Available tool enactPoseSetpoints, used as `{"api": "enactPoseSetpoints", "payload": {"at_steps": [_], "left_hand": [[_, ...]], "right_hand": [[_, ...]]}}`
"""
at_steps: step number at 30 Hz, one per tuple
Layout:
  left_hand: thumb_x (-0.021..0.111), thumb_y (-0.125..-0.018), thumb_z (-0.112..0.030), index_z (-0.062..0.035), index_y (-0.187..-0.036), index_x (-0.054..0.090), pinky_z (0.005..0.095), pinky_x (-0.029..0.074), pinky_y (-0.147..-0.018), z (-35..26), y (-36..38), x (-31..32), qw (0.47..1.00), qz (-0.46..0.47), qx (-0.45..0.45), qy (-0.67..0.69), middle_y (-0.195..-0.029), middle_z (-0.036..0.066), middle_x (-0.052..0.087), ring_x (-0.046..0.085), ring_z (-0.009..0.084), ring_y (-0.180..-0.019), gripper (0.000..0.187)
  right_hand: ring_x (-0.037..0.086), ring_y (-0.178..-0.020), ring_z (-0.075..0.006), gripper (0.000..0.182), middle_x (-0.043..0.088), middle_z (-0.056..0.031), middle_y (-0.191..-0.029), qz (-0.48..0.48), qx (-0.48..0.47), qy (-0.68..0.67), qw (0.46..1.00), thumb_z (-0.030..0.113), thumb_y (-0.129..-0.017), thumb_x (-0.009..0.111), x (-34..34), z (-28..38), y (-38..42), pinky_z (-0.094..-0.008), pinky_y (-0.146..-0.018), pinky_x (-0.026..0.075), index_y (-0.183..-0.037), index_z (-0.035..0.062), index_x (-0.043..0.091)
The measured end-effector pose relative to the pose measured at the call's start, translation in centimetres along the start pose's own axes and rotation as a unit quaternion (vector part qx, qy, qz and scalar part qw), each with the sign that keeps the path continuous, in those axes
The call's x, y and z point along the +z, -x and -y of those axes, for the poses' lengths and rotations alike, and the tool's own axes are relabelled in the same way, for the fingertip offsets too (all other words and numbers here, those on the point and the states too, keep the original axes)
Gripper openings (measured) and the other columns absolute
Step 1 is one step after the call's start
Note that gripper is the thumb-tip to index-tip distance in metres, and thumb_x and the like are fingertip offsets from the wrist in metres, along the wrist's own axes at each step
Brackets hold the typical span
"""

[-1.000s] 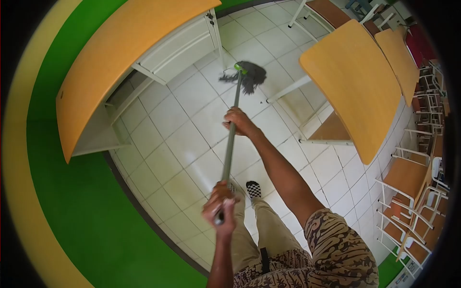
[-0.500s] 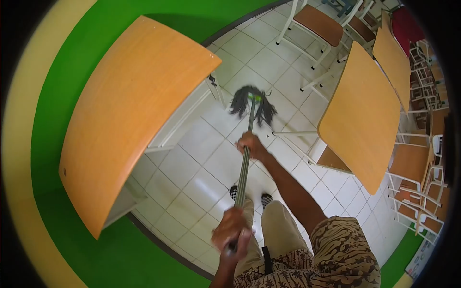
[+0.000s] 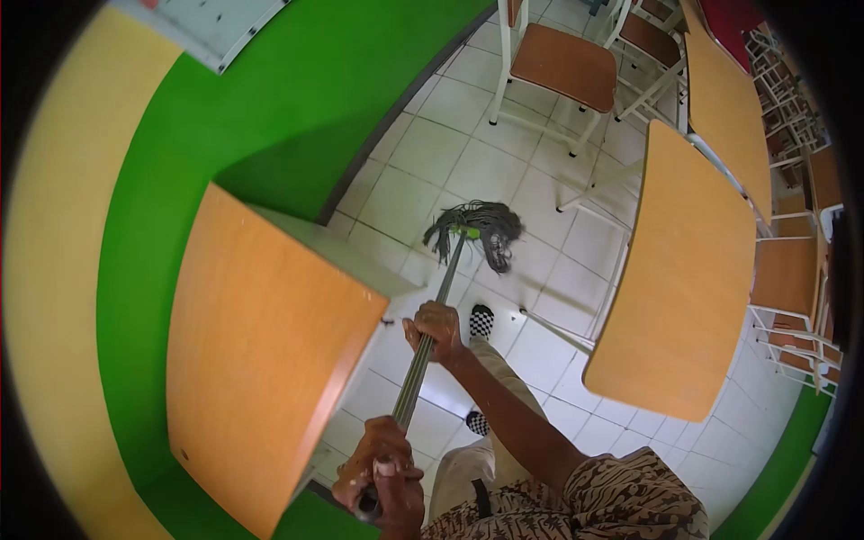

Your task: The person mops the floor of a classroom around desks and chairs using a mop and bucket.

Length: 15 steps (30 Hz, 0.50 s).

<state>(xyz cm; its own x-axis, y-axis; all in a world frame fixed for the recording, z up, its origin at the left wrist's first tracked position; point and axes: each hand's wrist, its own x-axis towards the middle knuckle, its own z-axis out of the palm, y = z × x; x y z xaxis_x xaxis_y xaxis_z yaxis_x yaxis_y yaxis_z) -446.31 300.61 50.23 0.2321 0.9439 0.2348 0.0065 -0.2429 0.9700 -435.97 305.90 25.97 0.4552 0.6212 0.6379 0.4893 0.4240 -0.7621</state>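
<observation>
Both of my hands grip a mop. My left hand is closed around the top end of the grey mop handle, close to my body. My right hand holds the handle further down, about midway. The dark stringy mop head with its green clamp rests on the white tiled floor, ahead of my checkered shoe, in the gap between two desks.
An orange-topped desk stands close on my left against the green wall. Another orange desk is on my right. A brown-seated chair stands ahead, with more desks and chairs at the right.
I have stepped forward between the desks, so the left desk now sits beside me. The mop head moved further along the floor toward the chair. Both hands kept their grip.
</observation>
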Motion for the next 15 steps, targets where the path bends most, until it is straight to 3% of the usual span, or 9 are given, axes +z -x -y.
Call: {"api": "enactPoseSetpoints", "payload": {"at_steps": [2, 5, 8, 9, 11, 12, 13, 14, 15], "left_hand": [[0.048, -0.092, -0.015, -0.0001, -0.069, 0.048, 0.0292, 0.038, -0.053, 2.8, -3.3, 2.7, 0.999, 0.02, -0.027, -0.021, -0.061, 0.007, 0.047, 0.041, 0.0151, -0.056, 0.028], [0.047, -0.095, -0.012, 0.0048, -0.075, 0.054, 0.02, 0.038, -0.048, 8.6, -7.8, 8.7, 0.994, -0.02, -0.108, -0.027, -0.078, 0.009, 0.055, 0.047, 0.0099, -0.061, 0.027], [0.048, -0.096, -0.007, 0.0091, -0.082, 0.056, 0.0219, 0.045, -0.052, 14.9, -12.3, 12.3, 0.997, 0.002, -0.064, -0.047, -0.082, 0.01, 0.059, 0.053, 0.0098, -0.065, 0.023], [0.051, -0.092, -0.003, 0.0075, -0.075, 0.058, 0.0269, 0.047, -0.058, 15.9, -13.4, 13.1, 0.996, 0.01, -0.056, -0.07, -0.074, 0.01, 0.059, 0.056, 0.0151, -0.067, 0.021], [0.054, -0.088, 0.001, 0.0052, -0.068, 0.061, 0.031, 0.048, -0.065, 15.0, -15.7, 13.1, 0.992, 0.009, -0.067, -0.106, -0.066, 0.011, 0.059, 0.06, 0.0223, -0.07, 0.022], [0.055, -0.089, -0.001, 0.0056, -0.074, 0.062, 0.029, 0.048, -0.063, 13.1, -16.5, 12.2, 0.991, 0.011, -0.092, -0.093, -0.066, 0.009, 0.06, 0.059, 0.0183, -0.069, 0.019], [0.054, -0.091, -0.004, 0.007, -0.081, 0.063, 0.0246, 0.046, -0.056, 9.7, -17.4, 11.6, 0.984, 0.016, -0.125, -0.127, -0.065, 0.007, 0.059, 0.058, 0.0128, -0.064, 0.018], [0.052, -0.096, -0.01, 0.0109, -0.102, 0.061, 0.0221, 0.049, -0.062, 7.1, -17.7, 10.1, 0.975, 0.046, -0.166, -0.138, -0.082, 0.009, 0.063, 0.057, 0.0097, -0.068, 0.024], [0.052, -0.095, -0.009, 0.0098, -0.085, 0.061, 0.0228, 0.046, -0.057, 5.1, -18.0, 9.9, 0.982, 0.0, -0.139, -0.128, -0.072, 0.009, 0.058, 0.052, 0.0112, -0.062, 0.023]], "right_hand": [[0.049, -0.045, -0.0222, 0.031, 0.048, -0.0021, -0.05, -0.017, 0.006, -0.007, 1.0, 0.001, -0.07, 0.067, 0.2, -5.2, -4.1, -0.0351, -0.046, 0.036, -0.055, 0.0122, 0.043], [0.051, -0.057, -0.0251, 0.025, 0.051, -0.0039, -0.054, 0.07, 0.048, -0.042, 0.996, 0.002, -0.07, 0.065, -1.6, -14.1, -10.3, -0.0357, -0.06, 0.04, -0.056, 0.012, 0.047], [0.052, -0.07, -0.029, 0.022, 0.053, -0.0097, -0.066, 0.047, 0.043, 0.039, 0.997, 0.001, -0.069, 0.065, -0.9, -23.3, -13.8, -0.0388, -0.063, 0.04, -0.059, 0.0074, 0.047], [0.052, -0.071, -0.0295, 0.021, 0.053, -0.0104, -0.068, 0.012, 0.038, 0.035, 0.999, 0.001, -0.069, 0.066, -0.3, -25.5, -14.6, -0.039, -0.064, 0.04, -0.06, 0.0074, 0.048], [0.051, -0.072, -0.0294, 0.021, 0.052, -0.0104, -0.068, 0.015, 0.075, 0.007, 0.997, 0.001, -0.069, 0.066, 0.5, -25.5, -15.4, -0.0394, -0.066, 0.039, -0.061, 0.0076, 0.048], [0.05, -0.07, -0.0284, 0.02, 0.051, -0.0079, -0.066, -0.045, 0.04, -0.018, 0.998, 0.003, -0.071, 0.064, 0.9, -23.4, -16.2, -0.0398, -0.066, 0.039, -0.061, 0.0088, 0.048], [0.049, -0.068, -0.0276, 0.019, 0.05, -0.006, -0.063, 0.017, 0.094, -0.026, 0.995, 0.007, -0.072, 0.063, 0.1, -20.4, -16.6, -0.0397, -0.068, 0.038, -0.06, 0.0102, 0.048], [0.05, -0.067, -0.0271, 0.018, 0.049, -0.0046, -0.061, 0.027, 0.118, 0.01, 0.993, 0.012, -0.07, 0.063, 0.4, -18.1, -16.3, -0.0378, -0.069, 0.038, -0.06, 0.0119, 0.048], [0.051, -0.068, -0.0276, 0.02, 0.049, -0.0051, -0.061, 0.001, 0.108, 0.034, 0.994, 0.013, -0.068, 0.064, 0.6, -15.3, -16.5, -0.0379, -0.069, 0.039, -0.058, 0.0127, 0.048]]}}
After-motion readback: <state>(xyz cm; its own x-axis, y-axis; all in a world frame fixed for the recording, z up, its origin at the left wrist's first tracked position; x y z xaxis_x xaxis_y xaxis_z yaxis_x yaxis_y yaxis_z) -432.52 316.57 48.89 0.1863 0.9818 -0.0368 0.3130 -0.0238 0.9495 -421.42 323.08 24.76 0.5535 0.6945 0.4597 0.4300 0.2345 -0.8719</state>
